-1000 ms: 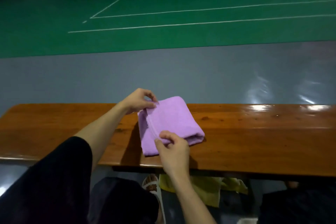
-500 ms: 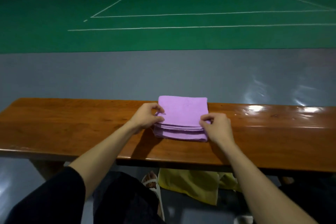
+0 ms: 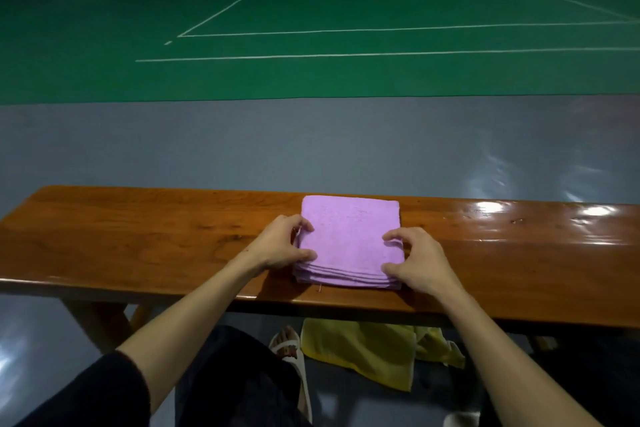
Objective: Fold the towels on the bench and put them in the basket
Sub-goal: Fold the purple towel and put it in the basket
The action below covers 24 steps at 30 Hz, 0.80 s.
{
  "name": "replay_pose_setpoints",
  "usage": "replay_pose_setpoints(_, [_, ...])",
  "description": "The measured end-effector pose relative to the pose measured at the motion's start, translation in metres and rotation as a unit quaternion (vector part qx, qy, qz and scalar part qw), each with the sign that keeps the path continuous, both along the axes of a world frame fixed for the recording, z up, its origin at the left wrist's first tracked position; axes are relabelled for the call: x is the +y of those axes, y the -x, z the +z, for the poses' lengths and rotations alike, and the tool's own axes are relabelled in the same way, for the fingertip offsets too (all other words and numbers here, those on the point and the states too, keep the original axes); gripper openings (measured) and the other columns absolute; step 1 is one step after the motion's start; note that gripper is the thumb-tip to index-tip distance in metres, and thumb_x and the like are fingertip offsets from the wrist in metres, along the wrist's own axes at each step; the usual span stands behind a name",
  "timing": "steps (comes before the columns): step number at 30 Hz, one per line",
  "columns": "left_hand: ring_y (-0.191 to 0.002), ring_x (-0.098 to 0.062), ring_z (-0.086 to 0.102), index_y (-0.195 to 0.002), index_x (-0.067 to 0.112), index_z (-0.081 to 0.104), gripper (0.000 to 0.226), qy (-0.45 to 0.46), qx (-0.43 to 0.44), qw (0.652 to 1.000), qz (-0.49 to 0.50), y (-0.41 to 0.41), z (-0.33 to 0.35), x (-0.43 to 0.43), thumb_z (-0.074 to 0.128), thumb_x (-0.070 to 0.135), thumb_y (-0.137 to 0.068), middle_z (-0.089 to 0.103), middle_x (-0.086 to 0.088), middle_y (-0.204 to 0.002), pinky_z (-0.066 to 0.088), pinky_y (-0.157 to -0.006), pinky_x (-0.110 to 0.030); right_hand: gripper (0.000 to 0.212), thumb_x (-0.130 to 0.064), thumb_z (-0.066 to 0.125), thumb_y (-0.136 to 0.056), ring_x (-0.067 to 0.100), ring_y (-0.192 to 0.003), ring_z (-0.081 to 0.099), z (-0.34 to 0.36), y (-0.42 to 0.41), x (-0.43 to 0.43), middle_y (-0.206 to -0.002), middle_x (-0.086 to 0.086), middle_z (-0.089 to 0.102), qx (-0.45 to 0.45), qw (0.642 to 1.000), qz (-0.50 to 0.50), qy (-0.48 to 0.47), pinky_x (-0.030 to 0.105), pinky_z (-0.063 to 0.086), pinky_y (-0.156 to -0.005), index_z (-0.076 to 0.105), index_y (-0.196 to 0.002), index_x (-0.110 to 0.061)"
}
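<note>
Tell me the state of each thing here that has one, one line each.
purple towel: folded square, lying flat on the wooden bench.
left hand: grips the towel's left edge.
right hand: grips the towel's right edge.
yellow cloth: crumpled on the floor under the bench.
white slipper: worn on a foot.

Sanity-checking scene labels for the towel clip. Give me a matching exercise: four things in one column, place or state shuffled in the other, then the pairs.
Things:
1. purple towel
2. yellow cloth
3. left hand
4. right hand

Place or state:
A. crumpled, below the bench
B. grips the purple towel's right side
C. folded into a square, on the bench top
D. grips the purple towel's left side

Pairs: 1-C, 2-A, 3-D, 4-B
</note>
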State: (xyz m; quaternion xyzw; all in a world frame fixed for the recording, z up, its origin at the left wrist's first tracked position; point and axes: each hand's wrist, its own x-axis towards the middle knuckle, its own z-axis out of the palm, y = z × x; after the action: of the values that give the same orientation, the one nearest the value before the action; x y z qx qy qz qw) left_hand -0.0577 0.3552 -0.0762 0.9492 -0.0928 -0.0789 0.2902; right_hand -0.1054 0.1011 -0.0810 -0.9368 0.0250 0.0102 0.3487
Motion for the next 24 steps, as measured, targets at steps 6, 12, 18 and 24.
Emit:
replay_pose_setpoints(6, [-0.110, -0.012, 0.044, -0.119, 0.025, 0.056, 0.060, -0.093, -0.058, 0.994, -0.019, -0.004, -0.003, 0.002, 0.075, 0.055, -0.070, 0.037, 0.002, -0.128, 0.042, -0.092, -0.024, 0.061, -0.046, 0.078, -0.072, 0.013, -0.112, 0.049, 0.002, -0.009, -0.012, -0.128, -0.007, 0.042, 0.017, 0.996, 0.033, 0.081, 0.032, 0.046, -0.094, 0.053, -0.126, -0.032])
replay_pose_setpoints(12, [-0.146, -0.025, 0.009, -0.148, 0.031, 0.026, 0.065, -0.230, -0.124, 0.957, -0.122, -0.036, -0.021, -0.013, 0.033, 0.061, -0.091, 0.009, -0.002, -0.160, 0.016, -0.118, -0.040, 0.049, -0.052, 0.065, -0.083, 0.023, -0.126, 0.036, -0.007, -0.046, 0.002, -0.138, -0.003, 0.034, -0.008, 0.981, 0.084, 0.173, 0.044, 0.039, -0.100, 0.053, -0.125, -0.032])
replay_pose_setpoints(18, [-0.132, -0.026, 0.037, -0.131, 0.023, 0.054, 0.060, -0.099, -0.082, 0.987, -0.101, -0.058, -0.017, -0.016, 0.033, 0.061, -0.089, 0.046, -0.005, -0.141, 0.029, -0.109, -0.039, 0.040, -0.040, 0.074, -0.079, 0.018, -0.107, 0.057, -0.004, -0.084, -0.018, -0.118, 0.001, 0.063, 0.002, 0.991, 0.098, 0.096, 0.026, 0.042, -0.087, 0.067, -0.114, -0.022])
replay_pose_setpoints(24, [-0.123, -0.026, 0.052, -0.132, 0.011, 0.056, 0.045, -0.145, -0.012, 0.987, -0.067, -0.097, 0.001, -0.022, 0.063, 0.025, -0.090, 0.057, -0.009, -0.134, 0.039, -0.098, -0.029, 0.041, -0.028, 0.076, -0.079, 0.024, -0.092, 0.062, 0.002, -0.124, -0.027, -0.105, 0.008, 0.069, 0.097, 0.982, 0.085, 0.139, 0.023, 0.041, -0.073, 0.066, -0.115, -0.010])
